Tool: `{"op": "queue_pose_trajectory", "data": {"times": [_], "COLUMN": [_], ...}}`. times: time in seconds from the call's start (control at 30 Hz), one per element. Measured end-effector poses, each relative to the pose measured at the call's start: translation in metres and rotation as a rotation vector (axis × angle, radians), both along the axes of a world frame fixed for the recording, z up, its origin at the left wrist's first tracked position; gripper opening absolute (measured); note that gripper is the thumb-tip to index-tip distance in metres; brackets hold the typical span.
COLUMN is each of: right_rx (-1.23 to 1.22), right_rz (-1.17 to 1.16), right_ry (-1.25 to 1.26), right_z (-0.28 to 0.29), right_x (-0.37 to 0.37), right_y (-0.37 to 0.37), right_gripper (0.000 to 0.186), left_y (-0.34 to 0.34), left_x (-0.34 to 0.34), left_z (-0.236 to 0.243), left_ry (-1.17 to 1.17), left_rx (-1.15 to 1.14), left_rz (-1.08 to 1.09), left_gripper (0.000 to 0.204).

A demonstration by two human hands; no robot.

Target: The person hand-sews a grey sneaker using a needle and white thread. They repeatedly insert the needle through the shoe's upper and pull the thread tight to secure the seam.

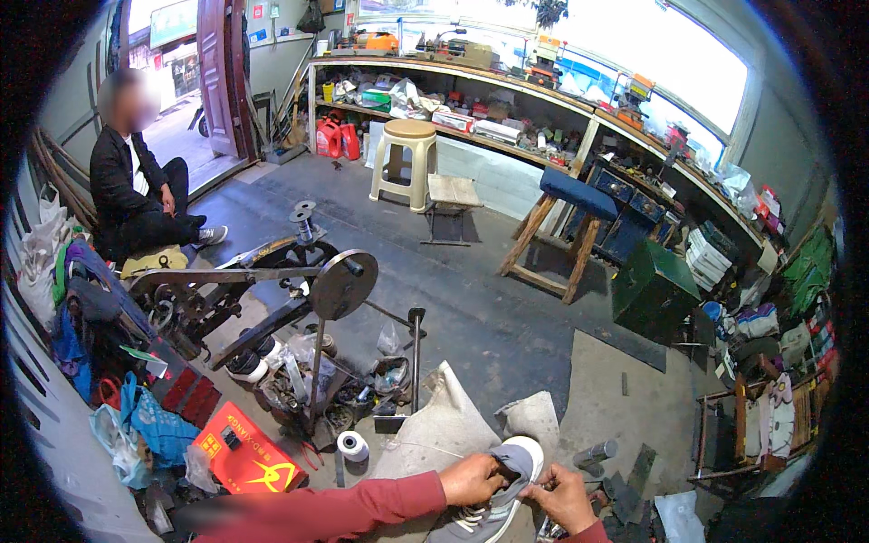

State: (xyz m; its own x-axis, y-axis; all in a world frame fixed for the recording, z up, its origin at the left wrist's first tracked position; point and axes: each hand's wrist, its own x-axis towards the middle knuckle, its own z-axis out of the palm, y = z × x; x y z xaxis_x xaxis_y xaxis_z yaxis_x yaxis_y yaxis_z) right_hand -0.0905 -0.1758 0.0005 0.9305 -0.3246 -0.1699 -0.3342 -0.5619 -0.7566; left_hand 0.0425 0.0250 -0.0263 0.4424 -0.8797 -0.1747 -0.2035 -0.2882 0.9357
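Dark grey floor matting spreads ahead, bordered on the left by a black metal machine with a round wheel. Above the lap's beige cloth, the curled left hand grips a grey, white-soled lace-up shoe — fingertips hidden inside — while the right hand pinches its rim; the shoe's lower end is cut off.

we see a floor. on it stand a beige stool near twelve o'clock, a green box at three, a white spool at seven.
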Motion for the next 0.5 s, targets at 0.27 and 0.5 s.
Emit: {"op": "queue_pose_trajectory", "data": {"times": [0.27, 0.5], "right_rx": [-0.3, -0.485], "right_rz": [0.032, -0.07], "right_ry": [-0.021, 0.024], "right_z": [-0.009, -0.028], "right_x": [0.004, -0.027], "right_y": [-0.009, -0.015], "right_gripper": [0.058, 0.068], "left_y": [0.003, 0.006], "left_x": [-0.006, -0.008], "left_z": [-0.007, -0.004], "left_ry": [-0.015, 0.243], "left_rx": [-0.055, -0.042], "left_rz": [0.081, 0.155], "left_gripper": [0.029, 0.03]}}
